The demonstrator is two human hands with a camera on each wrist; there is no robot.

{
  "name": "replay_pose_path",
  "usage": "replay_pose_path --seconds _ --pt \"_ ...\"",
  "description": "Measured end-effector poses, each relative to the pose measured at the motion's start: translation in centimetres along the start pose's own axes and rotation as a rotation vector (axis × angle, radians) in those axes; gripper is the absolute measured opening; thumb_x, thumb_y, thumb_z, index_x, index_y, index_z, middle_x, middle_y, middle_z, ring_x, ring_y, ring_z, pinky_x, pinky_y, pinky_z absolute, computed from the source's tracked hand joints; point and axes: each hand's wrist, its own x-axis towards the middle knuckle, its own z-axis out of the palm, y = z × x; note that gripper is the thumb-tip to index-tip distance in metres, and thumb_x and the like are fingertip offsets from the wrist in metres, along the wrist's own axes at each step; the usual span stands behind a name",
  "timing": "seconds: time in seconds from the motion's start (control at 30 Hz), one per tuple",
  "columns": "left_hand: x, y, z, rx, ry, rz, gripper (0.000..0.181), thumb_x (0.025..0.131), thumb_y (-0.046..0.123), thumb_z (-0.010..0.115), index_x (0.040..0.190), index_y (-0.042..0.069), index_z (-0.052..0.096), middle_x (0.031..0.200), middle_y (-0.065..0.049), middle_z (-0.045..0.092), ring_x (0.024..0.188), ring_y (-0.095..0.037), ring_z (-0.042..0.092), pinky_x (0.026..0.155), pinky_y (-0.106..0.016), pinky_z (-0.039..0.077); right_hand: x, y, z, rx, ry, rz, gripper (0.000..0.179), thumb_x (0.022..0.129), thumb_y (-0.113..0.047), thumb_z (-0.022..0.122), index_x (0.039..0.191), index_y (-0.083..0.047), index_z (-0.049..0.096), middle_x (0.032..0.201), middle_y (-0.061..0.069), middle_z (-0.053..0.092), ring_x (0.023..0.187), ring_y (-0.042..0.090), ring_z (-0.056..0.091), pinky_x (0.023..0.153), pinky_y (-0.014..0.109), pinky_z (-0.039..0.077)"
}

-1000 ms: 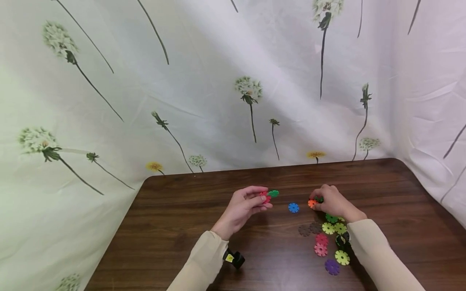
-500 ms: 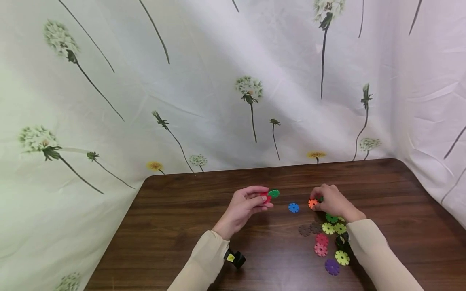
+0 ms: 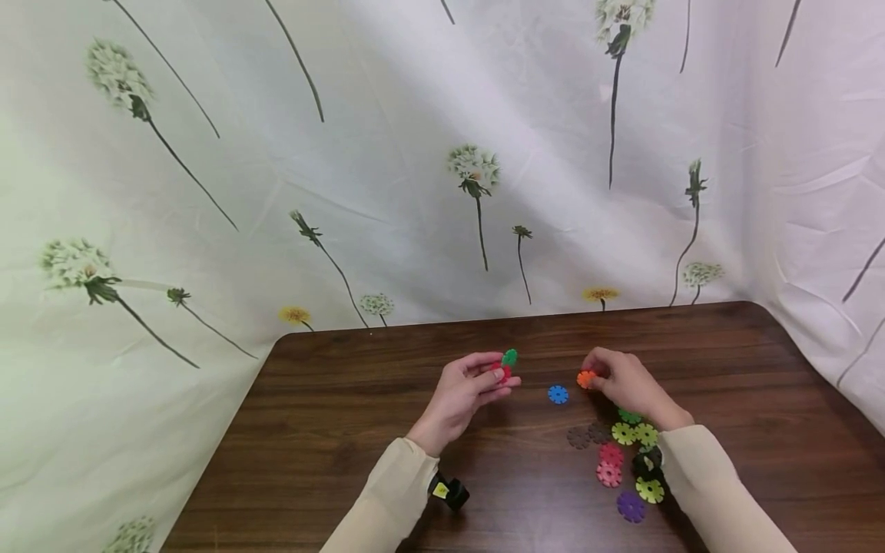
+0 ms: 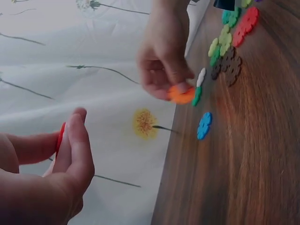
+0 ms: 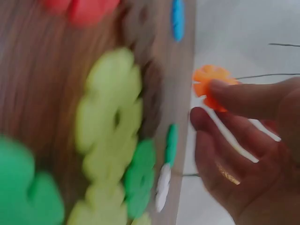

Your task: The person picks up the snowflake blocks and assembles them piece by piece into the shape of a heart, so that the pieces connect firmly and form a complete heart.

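My left hand (image 3: pixel 456 399) pinches a red notched plastic disc (image 3: pixel 504 373) between thumb and fingers, above the table. A green notched disc (image 3: pixel 509 357) stands up from the red one, close against the fingertips. In my right hand (image 3: pixel 631 385) an orange notched disc (image 5: pixel 212 84) is pinched at its edge by thumb and fingers, and the left wrist view has it raised over the table's far part. A blue disc (image 3: pixel 558 395) lies flat between the two hands. Beneath the right hand lie a green disc (image 4: pixel 197 96) and a white disc (image 4: pixel 201 76).
Several loose discs lie below the right forearm: brown (image 3: pixel 578 438), yellow-green (image 3: pixel 624 434), pink (image 3: pixel 609 475) and purple (image 3: pixel 631 507). The brown wooden table (image 3: pixel 332 399) ends at a flower-print curtain (image 3: pixel 401 192). A black camera (image 3: pixel 455 494) hangs at the left wrist.
My right hand has lifted the orange disc and shifted it slightly left. The green disc at my left hand has turned more upright and closer to the fingers.
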Motion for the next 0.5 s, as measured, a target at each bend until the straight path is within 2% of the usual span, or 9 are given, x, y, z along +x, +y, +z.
replay_pose_path --seconds 0.13,0.33,0.5 --pt "0.1 -0.2 0.2 -0.016 0.039 -0.005 0.035 0.094 0.004 0.059 0.128 -0.005 0.054 0.104 -0.010 0.066 0.091 -0.018 0.072 0.083 -0.031 0.057 -0.1 -1.6 0.2 0.107 0.114 -0.006 0.010 0.089 -0.008 0.069 0.097 -0.014 0.066 0.090 0.002 0.069 0.079 0.015 0.060 0.065 0.026 0.050" --pt "0.3 -0.5 0.3 -0.034 0.108 0.007 0.029 0.091 0.005 0.064 0.117 -0.008 0.060 0.086 -0.001 0.071 0.070 -0.007 0.065 0.069 -0.020 0.053 -0.4 -5.1 0.5 0.217 0.227 -0.071 0.010 0.088 -0.013 0.071 0.096 -0.015 0.067 0.088 0.000 0.071 0.073 0.013 0.062 0.064 0.023 0.052" --pt "0.3 -0.5 0.4 -0.126 0.100 -0.001 0.030 0.092 0.000 0.060 0.120 -0.010 0.056 0.092 -0.005 0.069 0.074 -0.009 0.068 0.075 -0.021 0.057 -0.8 -7.6 1.1 0.271 0.271 -0.176 0.013 0.085 -0.010 0.073 0.095 -0.015 0.067 0.087 -0.001 0.071 0.070 0.007 0.063 0.065 0.022 0.054"
